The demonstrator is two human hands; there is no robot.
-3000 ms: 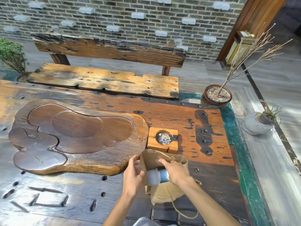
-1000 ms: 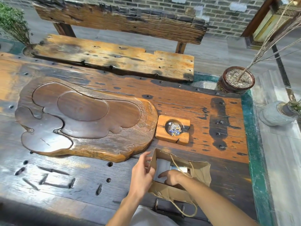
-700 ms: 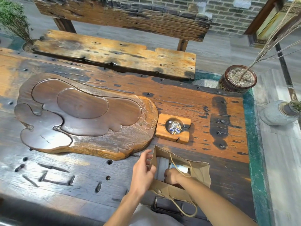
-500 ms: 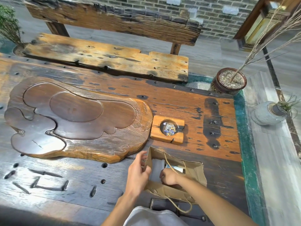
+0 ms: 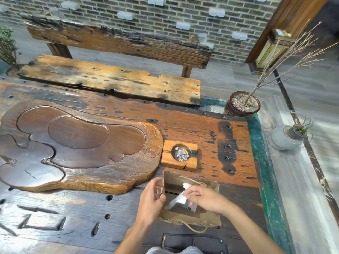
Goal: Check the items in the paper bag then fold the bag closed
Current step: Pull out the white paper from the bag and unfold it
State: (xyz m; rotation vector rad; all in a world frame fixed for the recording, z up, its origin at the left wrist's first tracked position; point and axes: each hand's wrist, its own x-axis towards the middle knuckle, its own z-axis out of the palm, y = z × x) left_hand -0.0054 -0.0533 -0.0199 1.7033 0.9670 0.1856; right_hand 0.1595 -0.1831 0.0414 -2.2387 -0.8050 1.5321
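Observation:
A brown paper bag [image 5: 207, 182] stands open on the wooden table near the front edge, its twine handle [image 5: 194, 228] hanging over the near side. My left hand [image 5: 150, 202] pinches the bag's left rim and holds it apart. My right hand [image 5: 205, 198] is over the bag's mouth and grips a white, partly grey item [image 5: 180, 198], lifted partway out and tilted. The rest of the bag's contents are hidden.
A small wooden ashtray [image 5: 179, 155] with litter sits just behind the bag. A large carved wooden tea tray [image 5: 78, 149] fills the left of the table. A bench [image 5: 113, 81] stands beyond; two plant pots [image 5: 242, 104] [image 5: 285, 137] stand off the right edge.
My right hand was deep inside the bag; it has risen to the mouth, bringing a white item up with it. My left hand stays on the left rim.

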